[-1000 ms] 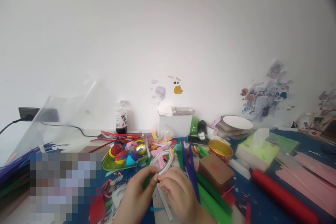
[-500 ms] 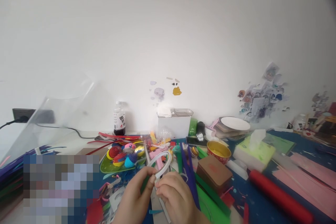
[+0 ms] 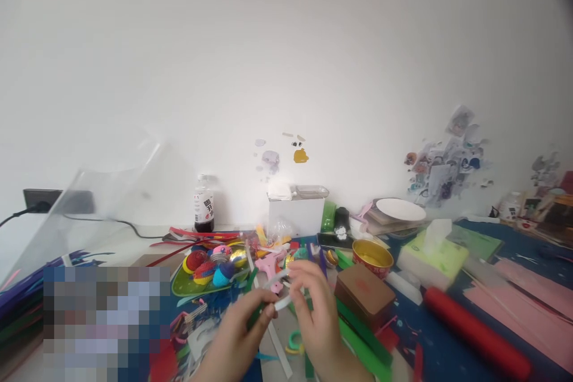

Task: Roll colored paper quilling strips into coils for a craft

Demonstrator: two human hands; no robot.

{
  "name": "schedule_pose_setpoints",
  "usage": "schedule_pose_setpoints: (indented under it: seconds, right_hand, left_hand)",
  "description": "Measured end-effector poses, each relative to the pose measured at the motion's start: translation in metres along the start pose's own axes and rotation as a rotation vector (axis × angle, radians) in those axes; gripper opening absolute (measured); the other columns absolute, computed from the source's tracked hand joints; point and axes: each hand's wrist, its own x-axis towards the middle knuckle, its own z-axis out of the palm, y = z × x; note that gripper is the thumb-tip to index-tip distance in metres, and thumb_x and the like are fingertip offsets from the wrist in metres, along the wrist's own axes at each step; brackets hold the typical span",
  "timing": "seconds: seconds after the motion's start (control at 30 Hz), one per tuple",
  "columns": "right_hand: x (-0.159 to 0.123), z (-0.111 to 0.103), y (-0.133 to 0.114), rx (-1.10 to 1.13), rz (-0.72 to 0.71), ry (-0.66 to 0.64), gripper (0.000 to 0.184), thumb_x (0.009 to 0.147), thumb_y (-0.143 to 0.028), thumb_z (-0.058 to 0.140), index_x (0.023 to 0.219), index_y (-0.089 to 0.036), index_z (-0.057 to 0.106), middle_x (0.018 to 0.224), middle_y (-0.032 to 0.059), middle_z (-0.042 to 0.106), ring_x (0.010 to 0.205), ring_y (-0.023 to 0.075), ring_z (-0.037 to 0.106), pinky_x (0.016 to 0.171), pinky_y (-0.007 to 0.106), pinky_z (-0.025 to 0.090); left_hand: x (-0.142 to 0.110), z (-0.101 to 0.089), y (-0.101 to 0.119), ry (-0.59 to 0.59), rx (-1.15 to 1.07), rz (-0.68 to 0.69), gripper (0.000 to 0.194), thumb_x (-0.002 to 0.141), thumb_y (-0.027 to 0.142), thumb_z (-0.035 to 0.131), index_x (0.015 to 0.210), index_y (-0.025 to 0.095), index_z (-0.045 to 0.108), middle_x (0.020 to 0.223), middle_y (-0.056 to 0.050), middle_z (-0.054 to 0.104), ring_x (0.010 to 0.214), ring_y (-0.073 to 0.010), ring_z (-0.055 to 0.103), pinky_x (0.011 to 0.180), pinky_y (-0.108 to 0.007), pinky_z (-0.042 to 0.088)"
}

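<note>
A narrow white strip (image 3: 282, 303), curled into a loop, is held up between my two hands over the cluttered table. My left hand (image 3: 239, 334) pinches its lower left part between thumb and fingers. On the far side of the loop, my right hand (image 3: 317, 310) has its fingers bent round the strip's right part, partly hiding it. Another flat white strip (image 3: 280, 352) lies on the table below. Behind the loop is a pink plastic object (image 3: 267, 264). Small yellow and teal rings (image 3: 294, 343) lie between my wrists.
To the left, a green tray (image 3: 181, 286) bears several colourful wrapped balls. A gold tin (image 3: 373, 258), a brown box (image 3: 364, 293), a tissue pack (image 3: 433, 256) and a red roll (image 3: 477, 331) stand or lie to the right. A bottle (image 3: 205, 206) stands by the wall.
My right hand has moved up along the loop, away from my left thumb, to its right side. The loop has tipped lower and flatter. Small rings on the table have come into view.
</note>
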Motion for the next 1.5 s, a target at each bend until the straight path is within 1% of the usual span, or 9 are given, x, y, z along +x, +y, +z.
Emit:
schedule_pose_setpoints:
  seconds: [0.13, 0.27, 0.43, 0.57, 0.7, 0.9, 1.17, 1.33, 1.5]
  right_hand:
    - [0.000, 0.004, 0.008, -0.018, 0.032, -0.018, 0.015, 0.086, -0.015, 0.038, 0.078, -0.019, 0.050, 0.084, 0.0056, 0.056, 0.077, 0.0149, 0.057, 0.063, 0.025, 0.047]
    - [0.004, -0.001, 0.013, -0.151, -0.027, -0.024, 0.018, 0.087, -0.016, 0.037, 0.078, -0.018, 0.052, 0.075, 0.0035, 0.055, 0.069, 0.0137, 0.056, 0.059, 0.023, 0.045]
    - [0.019, -0.028, 0.046, -0.652, -0.092, 0.084, 0.025, 0.091, -0.021, 0.034, 0.082, -0.016, 0.057, 0.087, 0.0078, 0.062, 0.069, 0.0145, 0.060, 0.057, 0.023, 0.044]
    - [0.026, -0.052, 0.081, -1.107, 0.073, 0.063, 0.027, 0.092, -0.020, 0.033, 0.081, -0.014, 0.057, 0.102, 0.0101, 0.061, 0.057, 0.0123, 0.060, 0.044, 0.022, 0.038]
    - [0.025, -0.060, 0.092, -1.311, 0.399, -0.228, 0.022, 0.084, -0.005, 0.036, 0.089, -0.012, 0.056, 0.107, 0.0151, 0.056, 0.052, 0.0122, 0.062, 0.041, 0.022, 0.039]
    - [0.023, -0.055, 0.086, -1.283, 0.560, -0.301, 0.021, 0.078, 0.001, 0.041, 0.089, -0.011, 0.055, 0.097, 0.0169, 0.058, 0.057, 0.0178, 0.065, 0.045, 0.023, 0.044]
    - [0.025, -0.056, 0.076, -1.228, 0.603, -0.316, 0.025, 0.078, 0.003, 0.038, 0.089, -0.010, 0.056, 0.091, 0.0150, 0.061, 0.061, 0.0174, 0.065, 0.050, 0.023, 0.044]
    - [0.027, -0.059, 0.070, -1.188, 0.574, -0.276, 0.025, 0.081, 0.000, 0.034, 0.086, -0.011, 0.056, 0.091, 0.0139, 0.059, 0.070, 0.0199, 0.063, 0.051, 0.025, 0.043]
    - [0.029, -0.050, 0.064, -0.527, 0.403, 0.000, 0.016, 0.086, -0.023, 0.040, 0.078, -0.017, 0.052, 0.081, 0.0059, 0.059, 0.075, 0.0187, 0.057, 0.061, 0.027, 0.045]
  left_hand:
    - [-0.005, 0.009, -0.001, -0.128, 0.015, -0.010, 0.024, 0.079, 0.038, 0.049, 0.081, 0.021, 0.066, 0.074, -0.004, 0.069, 0.069, -0.0195, 0.062, 0.064, -0.025, 0.049]
    - [-0.003, 0.006, -0.003, -0.030, -0.021, -0.059, 0.030, 0.075, 0.041, 0.054, 0.097, 0.024, 0.064, 0.094, -0.005, 0.069, 0.090, -0.0229, 0.060, 0.082, -0.030, 0.046]
    - [-0.004, 0.000, 0.001, 0.040, -0.313, -0.193, 0.047, 0.081, 0.047, 0.039, 0.120, 0.022, 0.044, 0.066, 0.001, 0.066, 0.040, -0.0116, 0.043, 0.042, -0.022, 0.037]
    - [-0.006, -0.003, 0.002, 0.020, -0.571, -0.217, 0.048, 0.082, 0.043, 0.031, 0.122, 0.017, 0.037, 0.046, 0.004, 0.056, 0.036, -0.0108, 0.030, 0.039, -0.021, 0.024]
    - [-0.001, -0.008, 0.003, -0.012, -0.662, -0.244, 0.042, 0.081, 0.044, 0.030, 0.103, 0.017, 0.054, 0.048, 0.001, 0.055, 0.042, -0.0131, 0.034, 0.047, -0.026, 0.033]
    - [0.009, -0.008, 0.005, -0.075, -0.778, -0.301, 0.034, 0.072, 0.044, 0.041, 0.063, 0.017, 0.061, 0.054, -0.003, 0.052, 0.051, -0.0149, 0.043, 0.054, -0.030, 0.038]
    - [0.006, 0.001, 0.003, -0.139, -0.797, -0.301, 0.029, 0.064, 0.044, 0.063, 0.062, 0.018, 0.051, 0.057, 0.005, 0.042, 0.046, -0.0071, 0.034, 0.051, -0.023, 0.036]
    - [0.005, 0.000, -0.009, -0.142, -0.592, -0.304, 0.035, 0.065, 0.051, 0.064, 0.075, 0.019, 0.054, 0.052, 0.008, 0.042, 0.041, -0.0054, 0.037, 0.042, -0.018, 0.029]
    - [0.006, -0.003, -0.006, -0.032, -0.404, -0.221, 0.036, 0.060, 0.050, 0.068, 0.075, 0.019, 0.059, 0.064, 0.003, 0.056, 0.050, -0.0089, 0.048, 0.044, -0.018, 0.037]
